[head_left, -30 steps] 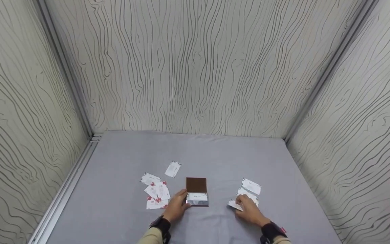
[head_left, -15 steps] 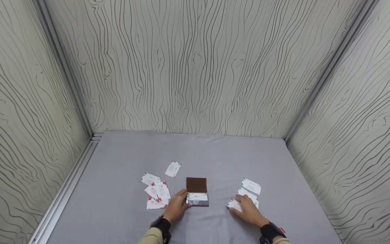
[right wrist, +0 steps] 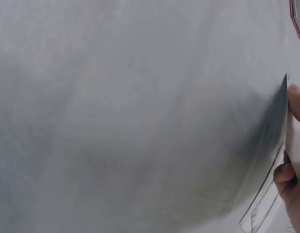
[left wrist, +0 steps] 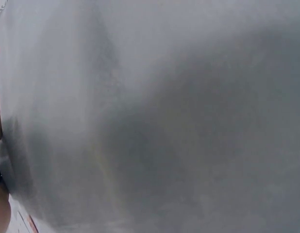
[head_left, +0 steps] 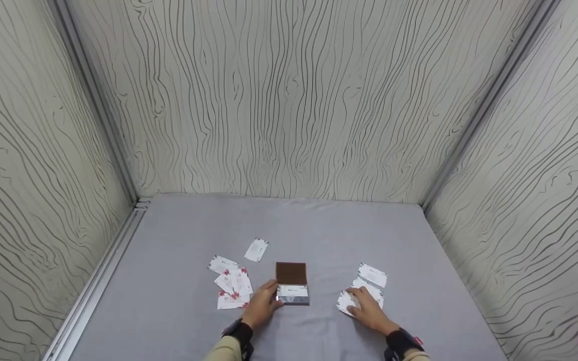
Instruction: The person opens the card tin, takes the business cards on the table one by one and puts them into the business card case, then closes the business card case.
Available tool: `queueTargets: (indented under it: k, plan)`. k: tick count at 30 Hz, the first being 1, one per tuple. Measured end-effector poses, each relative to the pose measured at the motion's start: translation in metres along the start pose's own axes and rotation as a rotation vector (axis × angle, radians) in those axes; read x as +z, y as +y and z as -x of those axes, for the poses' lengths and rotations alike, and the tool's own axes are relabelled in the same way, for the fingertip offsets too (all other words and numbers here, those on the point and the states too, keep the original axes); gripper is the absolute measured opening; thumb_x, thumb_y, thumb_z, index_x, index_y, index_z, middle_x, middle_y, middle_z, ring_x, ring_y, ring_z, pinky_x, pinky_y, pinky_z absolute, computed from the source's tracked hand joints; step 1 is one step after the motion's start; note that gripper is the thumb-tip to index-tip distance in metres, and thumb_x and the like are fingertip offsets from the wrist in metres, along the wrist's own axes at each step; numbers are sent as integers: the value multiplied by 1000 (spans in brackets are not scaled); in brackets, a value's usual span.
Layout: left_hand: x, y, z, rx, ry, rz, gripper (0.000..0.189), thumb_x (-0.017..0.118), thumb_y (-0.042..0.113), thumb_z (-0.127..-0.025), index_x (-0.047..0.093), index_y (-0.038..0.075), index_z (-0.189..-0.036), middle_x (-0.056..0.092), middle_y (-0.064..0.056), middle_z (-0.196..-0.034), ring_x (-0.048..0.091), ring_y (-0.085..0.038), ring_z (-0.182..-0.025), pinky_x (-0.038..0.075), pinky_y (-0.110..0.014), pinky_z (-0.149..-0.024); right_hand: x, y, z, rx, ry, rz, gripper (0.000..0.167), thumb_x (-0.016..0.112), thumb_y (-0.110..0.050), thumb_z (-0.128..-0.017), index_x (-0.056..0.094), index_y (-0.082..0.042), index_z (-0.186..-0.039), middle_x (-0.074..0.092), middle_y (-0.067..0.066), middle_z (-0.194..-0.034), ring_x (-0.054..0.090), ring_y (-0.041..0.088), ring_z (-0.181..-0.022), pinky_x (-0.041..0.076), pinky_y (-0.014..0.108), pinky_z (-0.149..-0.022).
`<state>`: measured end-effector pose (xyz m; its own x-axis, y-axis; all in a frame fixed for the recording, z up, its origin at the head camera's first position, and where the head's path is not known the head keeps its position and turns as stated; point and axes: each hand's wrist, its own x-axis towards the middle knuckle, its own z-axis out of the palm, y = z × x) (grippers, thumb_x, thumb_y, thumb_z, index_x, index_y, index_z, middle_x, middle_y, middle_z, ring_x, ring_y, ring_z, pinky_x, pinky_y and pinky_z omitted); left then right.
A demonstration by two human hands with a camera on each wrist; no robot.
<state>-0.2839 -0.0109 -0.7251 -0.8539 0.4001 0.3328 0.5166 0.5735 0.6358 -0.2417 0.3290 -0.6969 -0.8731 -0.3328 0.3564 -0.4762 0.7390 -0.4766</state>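
A brown card case (head_left: 291,273) stands with its lid raised, a white card with dark floral corners showing in its clear-fronted base. My left hand (head_left: 261,307) grips the case's left side, thumb at the front and fingers along the edge. To the right, my right hand (head_left: 371,313) pinches a white business card (head_left: 345,301) between thumb and fingers. The right wrist view shows this card (right wrist: 297,145) edge-on and tilted off the cloth, with a thumb and a finger on it. Two more white cards lie just beyond and partly under that hand, the farther card (head_left: 372,275) fully visible.
Left of the case lie several overlapping cards, with a red-flowered card (head_left: 231,301) nearest and a white card (head_left: 223,264) behind. One single card (head_left: 256,250) lies farther back. Grey cloth (head_left: 289,225) covers the table, and patterned walls (head_left: 289,100) enclose three sides.
My right thumb and fingers have shifted on the card, whose face now shows more and is turned slightly. The left hand and the case have stayed in place.
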Motion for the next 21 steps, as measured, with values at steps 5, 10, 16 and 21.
queueTargets:
  k: [5, 10, 16, 21]
  plan:
    - [-1, 1, 0, 2, -2, -1, 50, 75, 5, -84, 57, -19, -123, 55, -31, -131, 52, -45, -123, 41, -52, -105, 0, -7, -7, -63, 117, 32, 33, 59, 15, -79, 61, 7, -110, 57, 12, -96, 59, 30, -85, 51, 45, -75]
    - [-2, 1, 1, 12, 1, -2, 49, 75, 5, -84, 57, -19, -123, 55, -32, -130, 53, -45, -122, 42, -52, -105, 0, -8, -13, -69, 165, 49, 34, 57, 19, -79, 62, 8, -111, 59, 14, -96, 59, 28, -83, 51, 44, -73]
    - [-4, 3, 2, 38, 3, -16, 46, 75, 6, -84, 58, -18, -121, 56, -31, -130, 53, -46, -121, 43, -51, -103, 2, -9, -19, -68, 166, 57, 33, 66, 15, -80, 61, 8, -112, 62, 18, -98, 62, 36, -88, 52, 48, -75]
    - [-5, 5, 1, 22, -1, -11, 47, 75, 6, -84, 58, -18, -121, 56, -31, -130, 54, -45, -121, 43, -52, -103, 7, -15, -24, -23, 149, 3, 23, 69, 7, -84, 64, 7, -107, 67, 17, -98, 63, 37, -91, 52, 49, -79]
